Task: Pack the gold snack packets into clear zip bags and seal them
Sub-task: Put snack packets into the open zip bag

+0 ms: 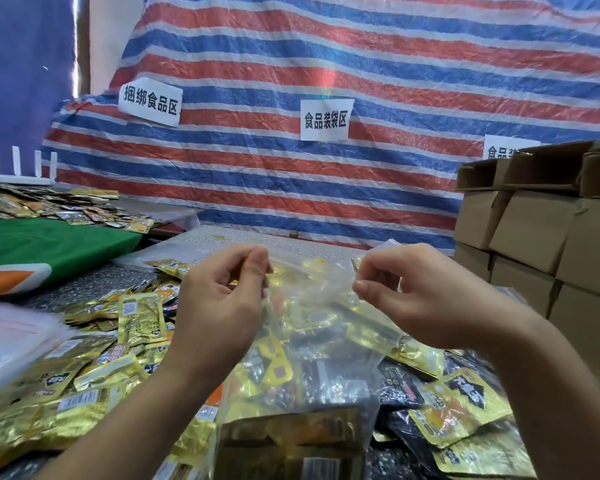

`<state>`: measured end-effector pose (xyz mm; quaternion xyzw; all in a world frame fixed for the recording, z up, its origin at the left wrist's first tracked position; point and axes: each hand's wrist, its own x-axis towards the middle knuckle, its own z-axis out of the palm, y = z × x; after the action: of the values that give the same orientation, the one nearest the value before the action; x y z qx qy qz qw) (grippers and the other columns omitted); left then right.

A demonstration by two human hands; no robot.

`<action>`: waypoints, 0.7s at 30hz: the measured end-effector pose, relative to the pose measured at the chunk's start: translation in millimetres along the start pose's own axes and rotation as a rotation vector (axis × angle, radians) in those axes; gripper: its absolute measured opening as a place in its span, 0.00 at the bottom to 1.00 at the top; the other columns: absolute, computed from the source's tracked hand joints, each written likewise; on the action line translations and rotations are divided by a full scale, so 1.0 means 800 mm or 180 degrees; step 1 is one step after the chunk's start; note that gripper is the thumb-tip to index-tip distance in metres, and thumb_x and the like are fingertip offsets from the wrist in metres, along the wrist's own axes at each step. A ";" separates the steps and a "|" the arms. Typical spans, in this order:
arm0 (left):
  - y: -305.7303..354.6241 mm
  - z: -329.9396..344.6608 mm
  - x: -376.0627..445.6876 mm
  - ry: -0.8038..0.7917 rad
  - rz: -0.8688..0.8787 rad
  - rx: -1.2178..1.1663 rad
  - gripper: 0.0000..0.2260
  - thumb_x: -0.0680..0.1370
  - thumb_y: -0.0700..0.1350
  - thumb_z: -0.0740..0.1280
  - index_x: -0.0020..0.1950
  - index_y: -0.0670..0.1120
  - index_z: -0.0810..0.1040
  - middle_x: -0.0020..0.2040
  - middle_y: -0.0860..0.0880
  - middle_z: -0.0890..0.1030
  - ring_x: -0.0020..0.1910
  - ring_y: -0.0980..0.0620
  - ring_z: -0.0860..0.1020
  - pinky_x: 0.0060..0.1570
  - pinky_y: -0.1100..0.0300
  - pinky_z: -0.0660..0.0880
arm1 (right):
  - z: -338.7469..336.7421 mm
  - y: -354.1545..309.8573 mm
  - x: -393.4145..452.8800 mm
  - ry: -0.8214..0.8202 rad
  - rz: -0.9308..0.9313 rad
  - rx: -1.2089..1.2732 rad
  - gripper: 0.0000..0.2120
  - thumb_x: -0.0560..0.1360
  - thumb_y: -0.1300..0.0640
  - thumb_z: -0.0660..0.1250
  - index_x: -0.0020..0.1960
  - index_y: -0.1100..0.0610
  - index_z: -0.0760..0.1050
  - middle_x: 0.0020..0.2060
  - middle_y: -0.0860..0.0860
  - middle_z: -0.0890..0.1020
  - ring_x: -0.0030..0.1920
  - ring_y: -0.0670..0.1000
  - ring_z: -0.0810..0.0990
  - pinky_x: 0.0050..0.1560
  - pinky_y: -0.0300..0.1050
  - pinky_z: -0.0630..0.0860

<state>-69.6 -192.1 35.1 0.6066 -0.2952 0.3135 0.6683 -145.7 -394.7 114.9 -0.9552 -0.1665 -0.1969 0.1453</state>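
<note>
**Hands at the mouth of a filled zip bag**

Worktop [94,284] of dark speckled material fills the near half of the view, buried almost everywhere under loose gold snack packets [137,318], with some black ones mixed in on the right. Above it, in the centre, a clear zip bag [305,358] hangs upright, already holding gold packets and a few dark ones. The left hand [222,296] pinches the bag's top edge at its left end between thumb and curled fingers; the right hand [413,289] pinches the same edge at its right end. Whether the zip strip between them is closed cannot be told.

At the near left edge lies a blurred stack of empty clear bags [11,344]. Beyond it a green cloth [49,244] with an orange and white patch covers a second surface, and farther left another spread of packets lies in front of a low white picket fence [18,168].

A red, white and blue striped tarpaulin [361,64] forms the far wall, with white paper signs [326,119] in Chinese characters stuck to it. On the right stand stacked brown cardboard boxes [534,230], the top ones with open flaps.
</note>
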 end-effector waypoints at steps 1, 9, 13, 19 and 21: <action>0.000 0.000 0.000 0.0004 -0.0011 0.0008 0.14 0.81 0.51 0.63 0.37 0.49 0.77 0.31 0.46 0.75 0.27 0.54 0.71 0.25 0.59 0.67 | -0.001 0.001 0.000 -0.0018 0.0008 -0.0005 0.10 0.79 0.49 0.65 0.39 0.48 0.75 0.34 0.47 0.77 0.37 0.47 0.74 0.39 0.42 0.71; -0.001 -0.001 0.003 0.0058 -0.0084 -0.0123 0.14 0.81 0.48 0.63 0.37 0.48 0.78 0.29 0.51 0.75 0.27 0.58 0.71 0.25 0.67 0.68 | -0.006 0.008 -0.002 -0.0030 0.0093 0.0038 0.11 0.79 0.49 0.66 0.38 0.48 0.75 0.32 0.45 0.77 0.32 0.44 0.72 0.35 0.41 0.71; -0.005 -0.002 0.006 0.0095 -0.0190 -0.0210 0.14 0.82 0.45 0.62 0.37 0.46 0.78 0.29 0.52 0.75 0.27 0.58 0.71 0.26 0.67 0.68 | -0.007 0.010 -0.003 -0.0026 0.0086 0.0086 0.12 0.79 0.49 0.66 0.37 0.49 0.75 0.27 0.41 0.75 0.27 0.42 0.70 0.30 0.37 0.68; -0.006 -0.007 0.008 0.0143 -0.0238 -0.0261 0.14 0.82 0.46 0.62 0.37 0.46 0.79 0.29 0.54 0.76 0.28 0.59 0.72 0.28 0.69 0.68 | -0.007 0.011 -0.003 0.0044 -0.0149 0.0371 0.12 0.78 0.51 0.67 0.38 0.52 0.75 0.24 0.43 0.70 0.25 0.43 0.66 0.27 0.36 0.65; -0.005 -0.007 0.008 0.0153 -0.0272 -0.0300 0.15 0.82 0.45 0.62 0.37 0.46 0.79 0.29 0.54 0.76 0.28 0.59 0.72 0.28 0.69 0.68 | -0.006 0.011 -0.003 0.0007 -0.0199 0.0342 0.10 0.78 0.51 0.66 0.39 0.51 0.76 0.25 0.44 0.72 0.26 0.43 0.67 0.28 0.36 0.65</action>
<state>-62.3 -186.4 37.3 0.5788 -0.2673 0.2850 0.7158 -146.5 -404.9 116.5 -0.9402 -0.2064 -0.1931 0.1903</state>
